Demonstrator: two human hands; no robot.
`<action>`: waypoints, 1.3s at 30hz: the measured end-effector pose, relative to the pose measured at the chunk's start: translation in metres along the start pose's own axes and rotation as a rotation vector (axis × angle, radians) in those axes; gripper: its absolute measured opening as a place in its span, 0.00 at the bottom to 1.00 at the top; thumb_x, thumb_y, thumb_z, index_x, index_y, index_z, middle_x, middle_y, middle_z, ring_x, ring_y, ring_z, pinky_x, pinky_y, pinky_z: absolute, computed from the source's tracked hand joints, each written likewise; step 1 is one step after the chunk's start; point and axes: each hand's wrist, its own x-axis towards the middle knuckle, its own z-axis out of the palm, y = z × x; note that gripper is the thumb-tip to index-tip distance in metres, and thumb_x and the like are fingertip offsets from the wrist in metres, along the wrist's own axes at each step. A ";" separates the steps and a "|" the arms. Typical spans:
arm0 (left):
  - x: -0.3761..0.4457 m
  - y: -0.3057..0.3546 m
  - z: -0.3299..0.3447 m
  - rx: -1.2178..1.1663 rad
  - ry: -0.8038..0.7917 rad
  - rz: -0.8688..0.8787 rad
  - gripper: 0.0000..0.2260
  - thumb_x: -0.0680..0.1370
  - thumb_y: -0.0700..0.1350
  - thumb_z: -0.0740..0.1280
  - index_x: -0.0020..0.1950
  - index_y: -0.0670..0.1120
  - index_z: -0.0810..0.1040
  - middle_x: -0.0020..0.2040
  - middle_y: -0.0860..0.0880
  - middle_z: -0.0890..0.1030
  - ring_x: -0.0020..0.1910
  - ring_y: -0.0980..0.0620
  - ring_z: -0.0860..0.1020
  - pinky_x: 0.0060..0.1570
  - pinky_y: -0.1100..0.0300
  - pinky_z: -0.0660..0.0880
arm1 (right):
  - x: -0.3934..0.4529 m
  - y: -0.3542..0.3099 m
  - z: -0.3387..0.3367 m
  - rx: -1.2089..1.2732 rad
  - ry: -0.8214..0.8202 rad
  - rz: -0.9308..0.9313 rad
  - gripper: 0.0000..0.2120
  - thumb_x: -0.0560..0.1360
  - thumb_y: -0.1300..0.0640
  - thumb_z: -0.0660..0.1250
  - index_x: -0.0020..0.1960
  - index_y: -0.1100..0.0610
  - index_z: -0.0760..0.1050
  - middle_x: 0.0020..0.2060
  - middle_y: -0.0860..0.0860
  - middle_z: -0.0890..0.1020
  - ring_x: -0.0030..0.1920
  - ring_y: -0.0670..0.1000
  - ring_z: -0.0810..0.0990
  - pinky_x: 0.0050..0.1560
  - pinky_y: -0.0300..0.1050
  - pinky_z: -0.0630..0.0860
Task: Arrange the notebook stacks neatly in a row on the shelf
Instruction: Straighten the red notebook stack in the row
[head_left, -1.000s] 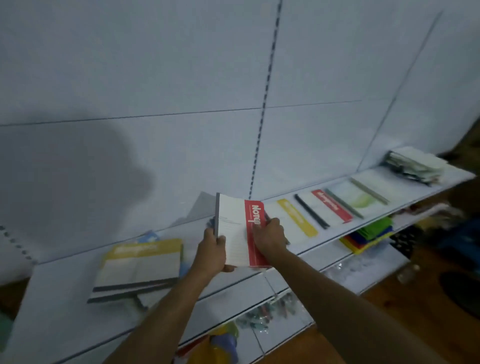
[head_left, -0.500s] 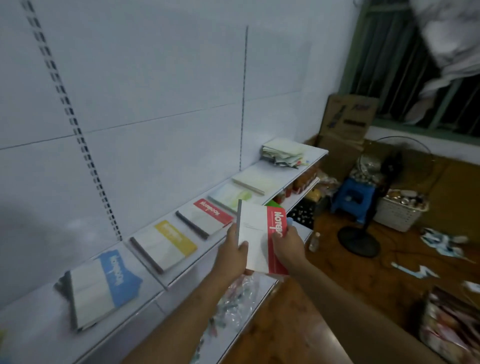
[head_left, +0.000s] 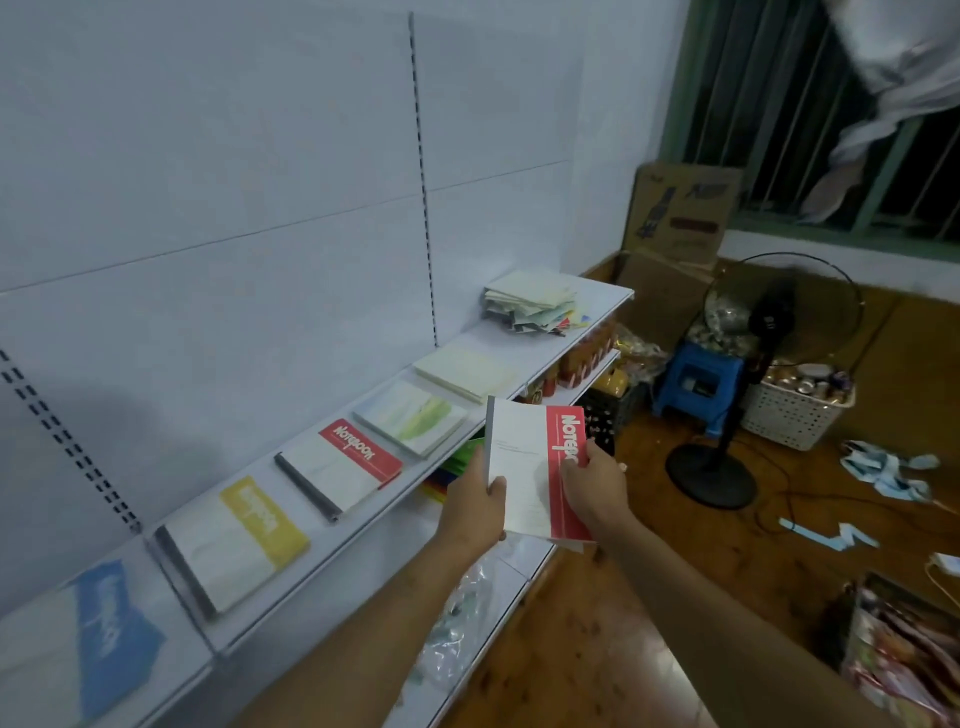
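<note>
Stacks already lie in a row along the shelf: blue stack, yellow stack, red stack, green stack and plain stack. 1 red-banded notebook is not yet shelved, held upright just off the shelf's front edge. Left hand grips its spine side, right hand pinches the red band. A messy pile waits at the shelf's far end.

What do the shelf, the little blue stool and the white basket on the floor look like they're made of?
The long white shelf looks like painted sheet metal: thin, flat, smooth, with a folded front lip. The small blue stool seems to be moulded plastic, one even colour with rounded legs. The white lattice basket also looks plastic, given its regular moulded grid, though woven material cannot be ruled out.
</note>
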 end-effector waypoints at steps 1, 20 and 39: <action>0.011 -0.003 -0.003 0.009 0.015 0.010 0.20 0.82 0.42 0.58 0.72 0.54 0.61 0.65 0.48 0.76 0.55 0.51 0.77 0.34 0.68 0.77 | 0.010 -0.004 0.005 -0.014 -0.004 -0.009 0.14 0.81 0.50 0.57 0.65 0.52 0.68 0.50 0.46 0.77 0.42 0.47 0.78 0.47 0.43 0.75; 0.143 -0.110 -0.157 -0.037 0.476 -0.308 0.21 0.79 0.41 0.63 0.71 0.48 0.64 0.65 0.47 0.76 0.57 0.51 0.76 0.54 0.59 0.74 | 0.133 -0.135 0.224 -0.271 -0.524 -0.418 0.12 0.80 0.53 0.57 0.60 0.57 0.73 0.54 0.55 0.81 0.48 0.54 0.80 0.50 0.46 0.75; 0.108 -0.147 -0.124 0.310 0.635 -0.604 0.06 0.77 0.43 0.64 0.51 0.41 0.75 0.46 0.47 0.73 0.46 0.47 0.76 0.45 0.56 0.74 | 0.154 -0.109 0.312 -0.659 -0.745 -0.619 0.17 0.78 0.53 0.62 0.62 0.60 0.65 0.53 0.56 0.73 0.47 0.56 0.79 0.51 0.53 0.78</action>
